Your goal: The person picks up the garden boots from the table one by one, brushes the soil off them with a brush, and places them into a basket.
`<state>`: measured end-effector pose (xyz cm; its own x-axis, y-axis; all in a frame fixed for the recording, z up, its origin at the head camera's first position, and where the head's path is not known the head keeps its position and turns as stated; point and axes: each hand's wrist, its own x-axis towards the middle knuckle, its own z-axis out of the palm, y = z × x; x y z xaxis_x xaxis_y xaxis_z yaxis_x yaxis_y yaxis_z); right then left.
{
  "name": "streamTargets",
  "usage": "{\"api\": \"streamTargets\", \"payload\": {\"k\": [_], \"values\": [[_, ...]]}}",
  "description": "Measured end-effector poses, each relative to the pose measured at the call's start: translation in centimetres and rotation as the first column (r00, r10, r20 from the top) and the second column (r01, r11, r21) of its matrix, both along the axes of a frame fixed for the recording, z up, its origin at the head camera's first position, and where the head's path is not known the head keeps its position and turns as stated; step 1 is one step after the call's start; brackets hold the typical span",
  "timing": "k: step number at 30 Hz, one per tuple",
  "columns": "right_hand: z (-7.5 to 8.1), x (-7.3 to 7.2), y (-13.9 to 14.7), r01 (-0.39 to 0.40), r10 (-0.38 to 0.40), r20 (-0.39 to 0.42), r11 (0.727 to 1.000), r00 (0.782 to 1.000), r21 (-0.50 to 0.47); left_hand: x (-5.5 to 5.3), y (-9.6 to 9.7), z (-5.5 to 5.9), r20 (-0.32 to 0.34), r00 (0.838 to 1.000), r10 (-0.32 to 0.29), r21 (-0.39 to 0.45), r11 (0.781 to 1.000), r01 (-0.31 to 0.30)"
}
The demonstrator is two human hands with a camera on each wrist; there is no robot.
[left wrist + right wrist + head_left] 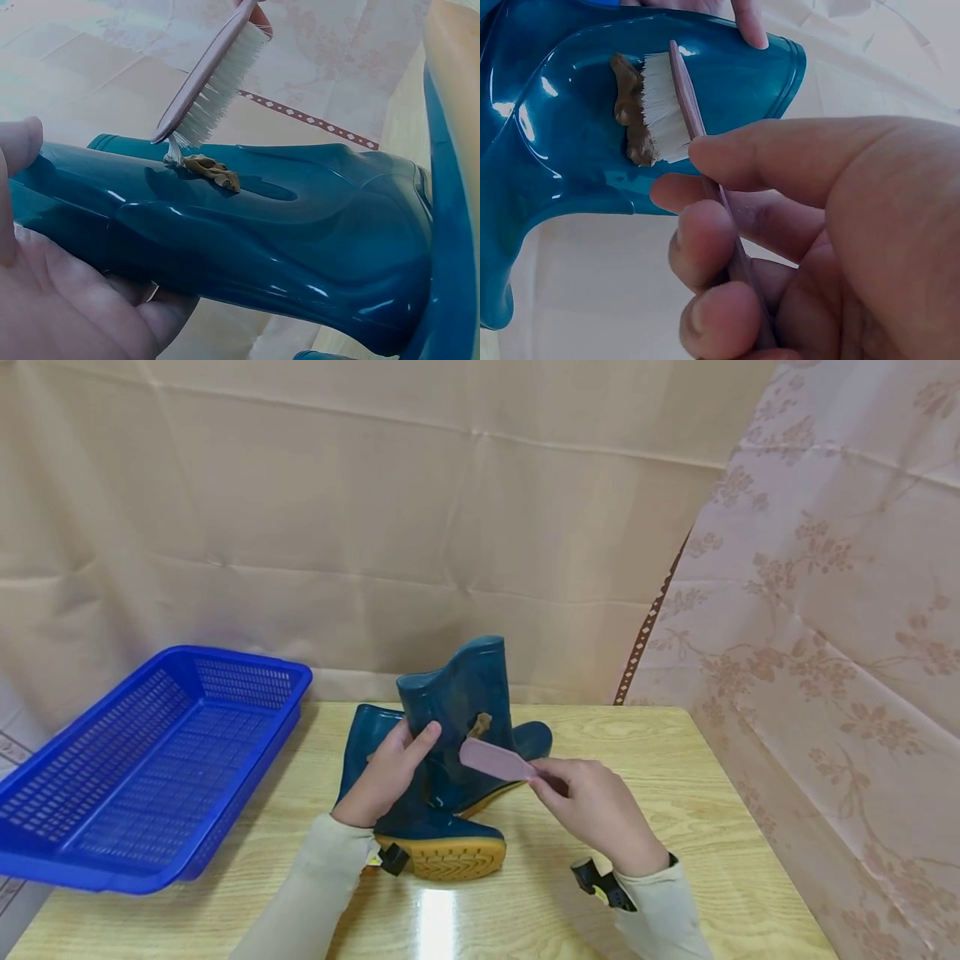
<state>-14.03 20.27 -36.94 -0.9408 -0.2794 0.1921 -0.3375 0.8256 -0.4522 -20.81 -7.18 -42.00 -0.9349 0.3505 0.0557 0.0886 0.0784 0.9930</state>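
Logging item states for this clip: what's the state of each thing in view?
Held boot: shaft up, soiled
Brown lump: stuck to held boot's shaft
Brush: bristle side against the lump's edge
Left hand: grip on held boot's shaft
Right hand: grip on brush handle
Other boot: tilted, tread facing the head camera
Basket: upright, open-topped

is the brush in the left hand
No, the right hand grips the brush, while the left hand holds a boot.
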Motion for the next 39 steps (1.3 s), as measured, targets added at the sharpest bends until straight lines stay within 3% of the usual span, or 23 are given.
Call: {"api": "streamTargets", "payload": {"k": [6, 10, 20, 27, 34, 39], "values": [[0.0, 0.1, -0.1, -0.047, 0.049, -0.118, 0.999, 0.992, 0.023, 0.2, 0.0, 0.3, -0.014, 0.999, -0.030, -0.001, 1.000, 0.030], [-0.1, 0.0, -0.4, -0.093, 0.095, -0.145, 0.995, 0.985, 0.024, 0.4, 0.0, 0.4, -0.032, 0.998, -0.061, -0.013, 0.998, 0.060], [-0.6, -0.2, -0.5, -0.014, 0.019, -0.113, 0.999, 0.993, 0.051, 0.3, 0.0, 0.2, -0.018, 0.999, -0.031, 0.002, 1.000, 0.031], [-0.4, -0.2, 0.0, 0.024, -0.022, -0.047, 0.999, 0.999, 0.037, 0.2, -0.1, 0.4, -0.013, 1.000, -0.020, 0.001, 1.000, 0.020], [0.1, -0.1, 0.4, -0.008, 0.008, 0.025, 1.000, 1.000, 0.000, 0.2, -0.2, 0.1, -0.007, 1.000, -0.015, -0.016, 1.000, 0.015], [0.2, 0.0, 0.8, -0.075, 0.075, -0.030, 0.997, 0.997, 0.009, 0.0, -0.4, -0.1, 0.001, 0.999, -0.041, -0.014, 0.999, 0.041]]}}
